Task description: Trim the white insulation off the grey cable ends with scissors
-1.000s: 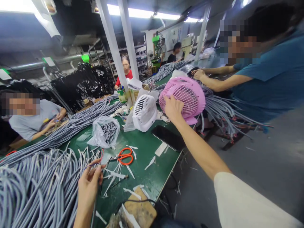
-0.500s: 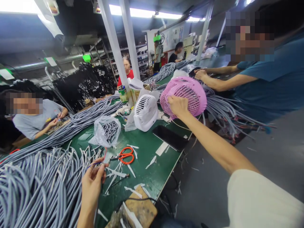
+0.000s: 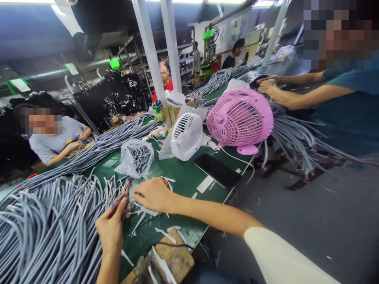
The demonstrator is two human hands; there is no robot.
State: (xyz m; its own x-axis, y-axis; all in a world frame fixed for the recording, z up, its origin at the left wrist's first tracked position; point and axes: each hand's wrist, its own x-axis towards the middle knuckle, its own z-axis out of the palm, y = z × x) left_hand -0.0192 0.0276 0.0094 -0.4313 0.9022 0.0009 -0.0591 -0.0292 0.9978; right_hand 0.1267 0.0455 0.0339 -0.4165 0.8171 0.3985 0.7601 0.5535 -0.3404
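My left hand (image 3: pixel 111 228) pinches the thin red and blue wires at the end of a grey cable (image 3: pixel 97 197), one of a big heap of grey cables (image 3: pixel 44 232) on the green bench (image 3: pixel 185 179). My right hand (image 3: pixel 152 194) lies just right of it, fingers bent down over the orange scissors (image 3: pixel 165 182); only a sliver of handle shows. The pink fan (image 3: pixel 239 118) stands by itself at the bench's far right edge, its cord trailing down.
A white fan (image 3: pixel 186 136), a black phone (image 3: pixel 217 170) and a plastic bag of small metal parts (image 3: pixel 136 157) lie on the bench. A wooden block (image 3: pixel 171 260) sits near me. One person (image 3: pixel 50 138) works at left; another's arm (image 3: pixel 296 98) reaches over cables at right.
My right hand let go of the pink fan and came back to the scissors beside my left hand. The fan now stands on its foot. My view shifted a little.
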